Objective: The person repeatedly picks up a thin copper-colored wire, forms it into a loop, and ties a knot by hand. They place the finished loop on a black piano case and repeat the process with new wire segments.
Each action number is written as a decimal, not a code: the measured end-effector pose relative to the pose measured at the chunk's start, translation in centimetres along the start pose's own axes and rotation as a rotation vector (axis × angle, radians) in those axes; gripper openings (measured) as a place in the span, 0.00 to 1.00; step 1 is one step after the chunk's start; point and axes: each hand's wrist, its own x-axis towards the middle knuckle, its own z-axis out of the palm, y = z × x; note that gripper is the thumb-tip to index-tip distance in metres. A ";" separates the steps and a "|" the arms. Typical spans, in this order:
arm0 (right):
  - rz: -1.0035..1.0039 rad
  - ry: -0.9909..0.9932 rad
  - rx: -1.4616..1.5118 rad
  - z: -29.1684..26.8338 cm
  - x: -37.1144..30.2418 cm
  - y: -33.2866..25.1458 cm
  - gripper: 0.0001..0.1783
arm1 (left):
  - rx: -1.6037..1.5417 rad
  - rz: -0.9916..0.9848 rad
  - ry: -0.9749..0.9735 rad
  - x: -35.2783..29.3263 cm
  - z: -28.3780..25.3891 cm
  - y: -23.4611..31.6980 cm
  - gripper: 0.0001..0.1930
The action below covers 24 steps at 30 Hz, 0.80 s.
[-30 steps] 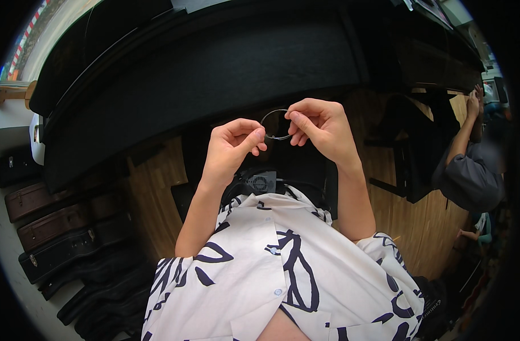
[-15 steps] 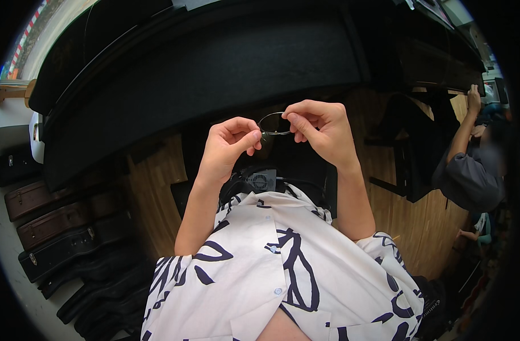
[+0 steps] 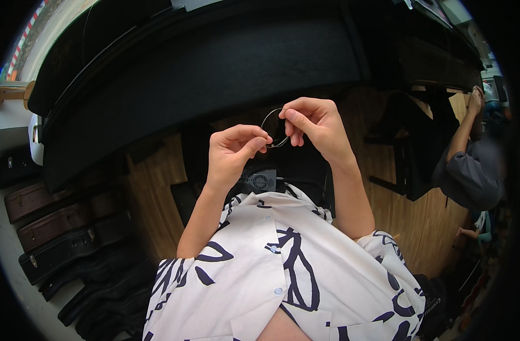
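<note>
Shifted toward four o'clock since the earlier frame, the left hand [image 3: 228, 152] pinches the thin loop [image 3: 264, 118] near its seven o'clock, the right hand [image 3: 318, 128] near its one, and slackened fingertips could probably let this springy-looking coil unwind.

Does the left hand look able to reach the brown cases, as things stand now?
Probably not: the left hand is busy with the wire loop, and the brown cases lie well off to the left.
</note>
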 end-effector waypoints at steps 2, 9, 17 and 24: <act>-0.002 0.000 0.033 0.0 0.2 0.2 0.07 | -0.037 -0.022 0.003 0.1 0.1 0.0 0.07; -0.134 0.049 -0.075 -1.1 1.4 0.7 0.06 | 0.337 0.191 0.166 2.3 -1.1 -0.6 0.07; -0.325 0.251 -0.396 -5.8 10.7 -5.9 0.07 | 0.752 0.540 0.269 9.5 -0.8 -0.1 0.02; -0.381 0.420 -0.512 -10.0 23.0 -11.0 0.09 | 0.702 0.527 0.276 8.6 -1.6 0.0 0.02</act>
